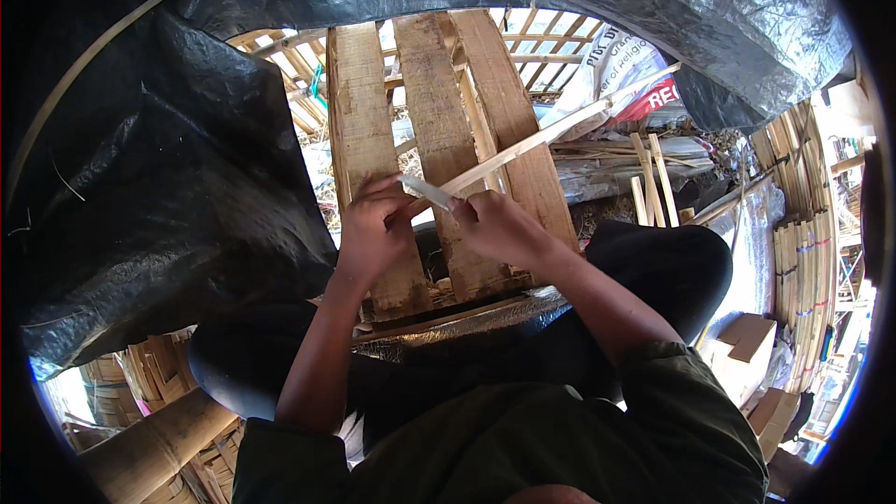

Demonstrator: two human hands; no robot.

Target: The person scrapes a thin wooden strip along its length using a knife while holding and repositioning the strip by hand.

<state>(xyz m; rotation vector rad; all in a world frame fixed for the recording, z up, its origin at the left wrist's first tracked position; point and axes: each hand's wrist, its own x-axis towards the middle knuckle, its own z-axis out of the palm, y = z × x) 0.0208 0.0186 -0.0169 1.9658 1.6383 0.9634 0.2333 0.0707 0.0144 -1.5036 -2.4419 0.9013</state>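
A long pale bamboo or wooden strip slants from between my hands up to the far right, above a bench of wooden planks. My left hand is closed around the strip's near end, its upper fingers reaching toward the blade tip. In my right hand is a knife, its handle hidden in the fist. The blade points left and lies across the strip close to the left fingers. Whether its edge bites into the strip cannot be made out.
Black plastic sheeting hangs at the left and along the top. A printed white-and-red sack lies beyond the planks at the right. Short sticks stand near my right knee. Farther right are bundled strips and a cardboard box.
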